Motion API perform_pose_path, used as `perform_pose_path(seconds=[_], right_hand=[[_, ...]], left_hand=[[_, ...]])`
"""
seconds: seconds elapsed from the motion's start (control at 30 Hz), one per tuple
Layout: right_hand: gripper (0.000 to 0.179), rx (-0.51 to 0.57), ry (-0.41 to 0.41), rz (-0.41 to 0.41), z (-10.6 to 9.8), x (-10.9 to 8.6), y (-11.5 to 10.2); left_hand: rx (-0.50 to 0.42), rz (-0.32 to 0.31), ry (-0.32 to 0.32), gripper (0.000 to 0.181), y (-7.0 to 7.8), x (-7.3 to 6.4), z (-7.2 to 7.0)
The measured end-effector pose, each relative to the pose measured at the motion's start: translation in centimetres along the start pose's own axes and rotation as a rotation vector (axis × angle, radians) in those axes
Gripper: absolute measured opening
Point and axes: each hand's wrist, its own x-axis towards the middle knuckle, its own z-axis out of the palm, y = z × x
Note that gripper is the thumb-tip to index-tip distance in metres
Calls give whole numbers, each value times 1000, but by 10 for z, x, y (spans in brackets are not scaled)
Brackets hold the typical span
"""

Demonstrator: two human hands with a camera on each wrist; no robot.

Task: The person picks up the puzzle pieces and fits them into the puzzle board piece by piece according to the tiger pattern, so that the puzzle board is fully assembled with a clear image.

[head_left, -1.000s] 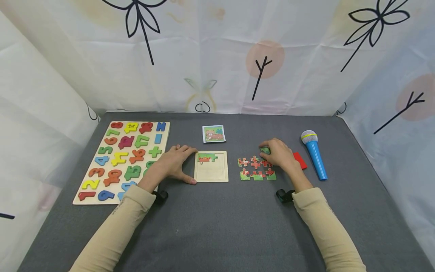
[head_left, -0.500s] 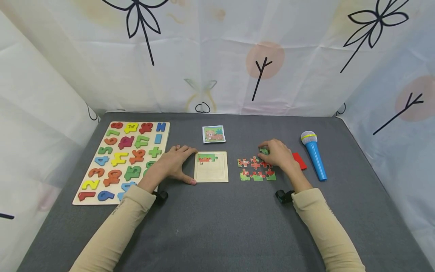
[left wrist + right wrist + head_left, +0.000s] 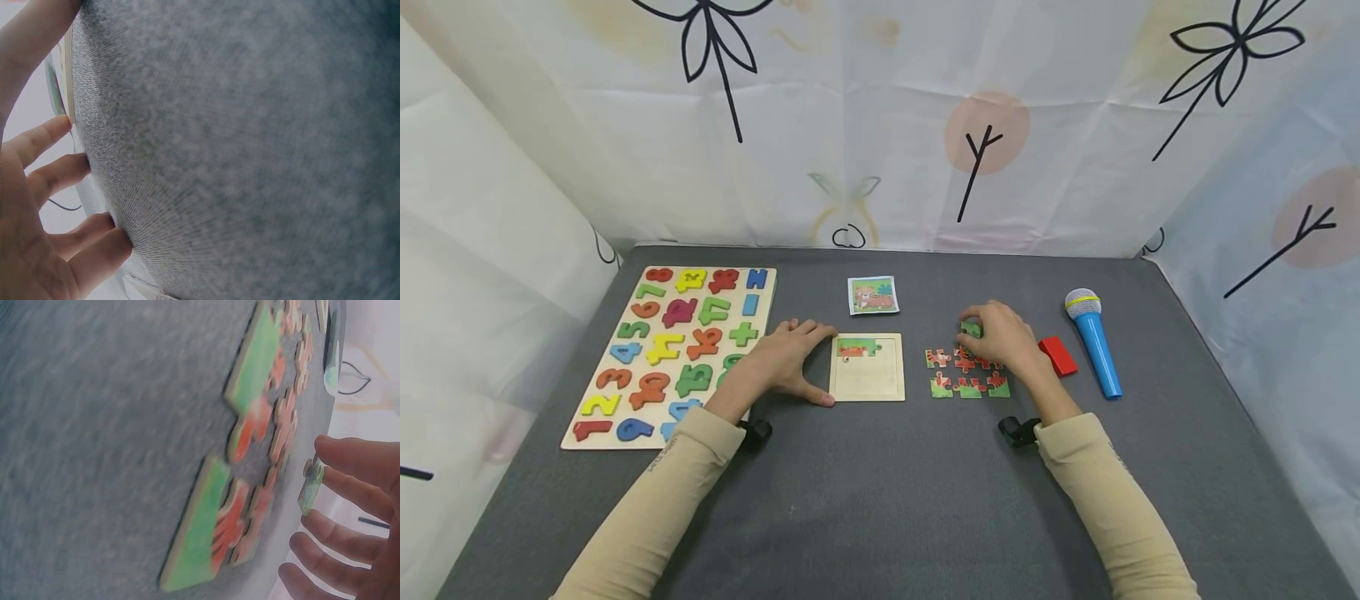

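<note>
Green jigsaw piece [image 3: 972, 330]: head view shows the right hand [image 3: 1002, 333] pinching it near loose pieces [image 3: 969, 390], the left hand [image 3: 788, 358], fingers spread, touching the puzzle tray [image 3: 867, 383]. Left wrist: fingertips [image 3: 80, 162] on cloth [image 3: 219, 150]. Right wrist: seemingly lifted; probably transferring, next needing careful alignment.

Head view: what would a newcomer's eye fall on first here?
Probably the colourful number puzzle board on the left, then the blue toy microphone on the far right. Between them, the left hand rests at the wooden puzzle tray, while the right hand pinches a green jigsaw piece beside the loose jigsaw pieces.
</note>
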Motion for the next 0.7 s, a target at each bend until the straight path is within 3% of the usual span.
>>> perform_pose_path(seconds=[0.7], right_hand=[[35, 18, -3, -79, 13, 8, -43]], left_hand=[[9, 11, 10, 111, -1, 1, 1]])
